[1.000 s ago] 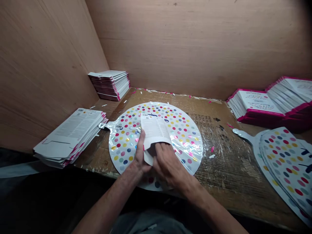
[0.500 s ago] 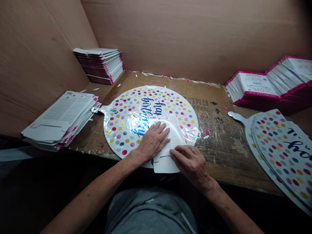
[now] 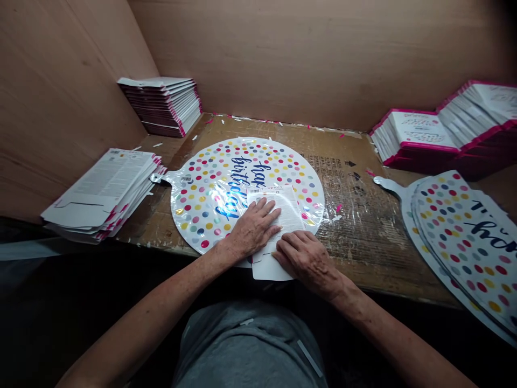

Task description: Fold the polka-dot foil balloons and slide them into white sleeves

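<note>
A flat round foil balloon [image 3: 202, 199] with coloured dots and blue "happy birthday" lettering lies in front of me. On its near right part rests a white printed paper envelope [image 3: 287, 207], its blank flap pointing toward me past the table edge. My left hand [image 3: 256, 226] lies flat on the envelope with fingers stretched out. At the envelope's right side, where the flap begins, my right hand [image 3: 305, 258] has its fingers curled and pressed together on the paper. The thumb tip is partly hidden.
Stacked envelopes lie at the left, a near stack [image 3: 92, 188] and a far stack [image 3: 161, 105]. Pink-edged packets [image 3: 424, 129] stand at the back right. More flat dotted balloons [image 3: 440, 215] lie at the right edge. Cardboard walls [image 3: 262, 54] enclose the table.
My right hand has slid slightly left along the envelope, its fingers now further over the flap's fold. My left hand stays on the paper. The view has shifted a little.
</note>
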A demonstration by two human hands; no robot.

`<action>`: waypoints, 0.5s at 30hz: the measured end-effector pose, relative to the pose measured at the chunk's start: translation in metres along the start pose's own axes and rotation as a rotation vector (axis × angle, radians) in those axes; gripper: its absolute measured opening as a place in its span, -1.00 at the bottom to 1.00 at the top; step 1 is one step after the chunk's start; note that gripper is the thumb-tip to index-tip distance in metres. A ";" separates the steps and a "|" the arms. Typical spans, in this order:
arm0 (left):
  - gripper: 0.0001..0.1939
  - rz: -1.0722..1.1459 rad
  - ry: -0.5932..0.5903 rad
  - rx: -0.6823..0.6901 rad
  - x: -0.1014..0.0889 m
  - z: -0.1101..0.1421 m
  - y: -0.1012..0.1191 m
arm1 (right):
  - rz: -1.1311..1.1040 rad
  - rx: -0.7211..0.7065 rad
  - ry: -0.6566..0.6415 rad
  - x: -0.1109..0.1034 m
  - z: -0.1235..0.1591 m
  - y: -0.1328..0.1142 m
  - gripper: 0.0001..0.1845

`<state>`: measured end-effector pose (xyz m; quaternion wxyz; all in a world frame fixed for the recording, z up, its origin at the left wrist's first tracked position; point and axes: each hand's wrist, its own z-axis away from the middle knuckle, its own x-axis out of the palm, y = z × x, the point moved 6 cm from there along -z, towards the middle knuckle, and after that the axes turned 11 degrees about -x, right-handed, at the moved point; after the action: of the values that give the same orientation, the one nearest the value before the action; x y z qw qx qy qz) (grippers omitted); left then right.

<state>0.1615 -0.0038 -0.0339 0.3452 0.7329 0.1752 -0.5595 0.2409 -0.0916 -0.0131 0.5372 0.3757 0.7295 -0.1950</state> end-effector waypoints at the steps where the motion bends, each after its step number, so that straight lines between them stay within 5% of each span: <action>1: -0.58 -0.001 -0.004 0.011 0.000 0.000 0.000 | 0.028 -0.002 -0.019 0.002 -0.002 0.000 -0.73; 7: -0.57 -0.019 -0.008 0.094 0.001 -0.009 0.001 | -0.052 -0.032 -0.133 -0.017 0.037 -0.005 -0.64; 11: -0.57 0.010 0.019 0.174 0.002 -0.019 0.001 | -0.119 0.029 0.080 -0.040 0.072 -0.007 -0.65; 15: -0.72 0.116 0.170 0.095 -0.014 -0.004 0.002 | -0.034 0.042 0.175 -0.026 0.069 -0.014 -0.61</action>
<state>0.1606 -0.0006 -0.0195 0.3260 0.8020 0.1344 -0.4821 0.2781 -0.1565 -0.0147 0.4600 0.3899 0.7758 -0.1857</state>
